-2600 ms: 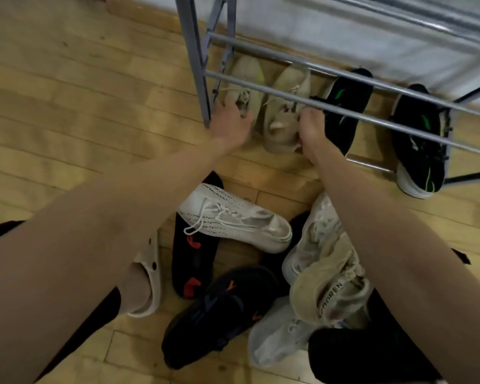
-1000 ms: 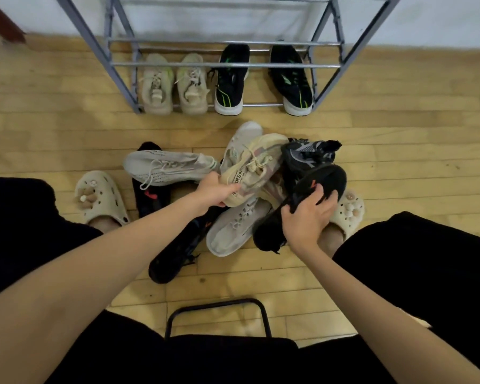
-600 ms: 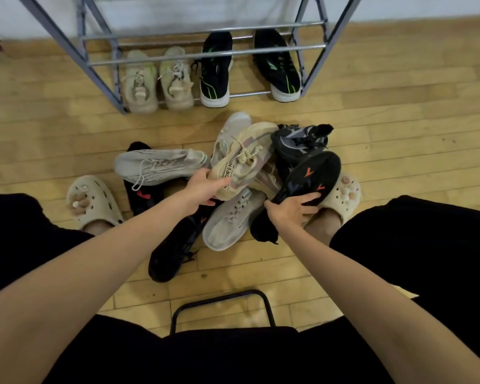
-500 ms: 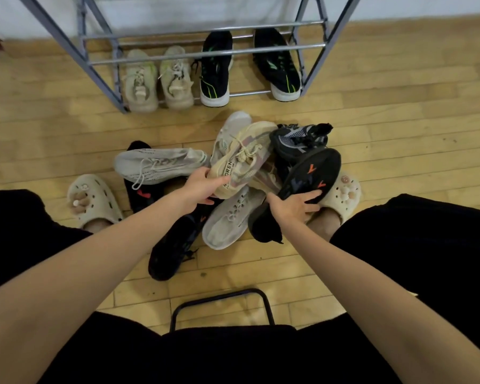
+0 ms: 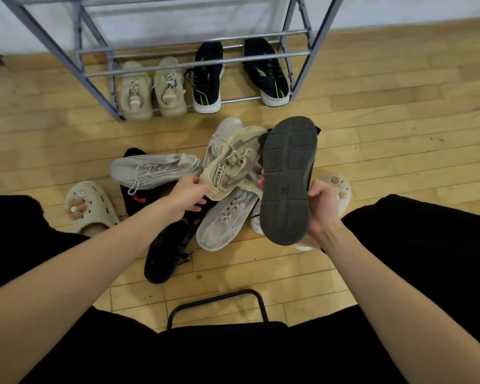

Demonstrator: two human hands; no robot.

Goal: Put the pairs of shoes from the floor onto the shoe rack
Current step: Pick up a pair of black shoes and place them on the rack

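My right hand (image 5: 320, 207) grips a black shoe (image 5: 287, 178), lifted with its grey sole turned up toward me. My left hand (image 5: 187, 194) holds the heel of a beige lettered sneaker (image 5: 230, 169) on top of the floor pile. The pile also holds a light grey sneaker (image 5: 153, 170), a whitish sneaker (image 5: 223, 220) and a black shoe with red marks (image 5: 168, 245). The grey metal shoe rack (image 5: 94, 70) stands at the wall. On its bottom tier sit a beige pair (image 5: 153, 90) and a black-and-green pair (image 5: 208, 79).
Wooden floor all around. My feet in cream clogs flank the pile, left clog (image 5: 90, 206) and right clog (image 5: 337, 189). A black chair frame (image 5: 216, 303) sits between my knees. The rack's upper bars (image 5: 191, 40) cross above the stored shoes.
My right hand has raised the black shoe out of the pile and rolled it over, so its sole now faces up. My left hand stays at the beige sneaker's heel.
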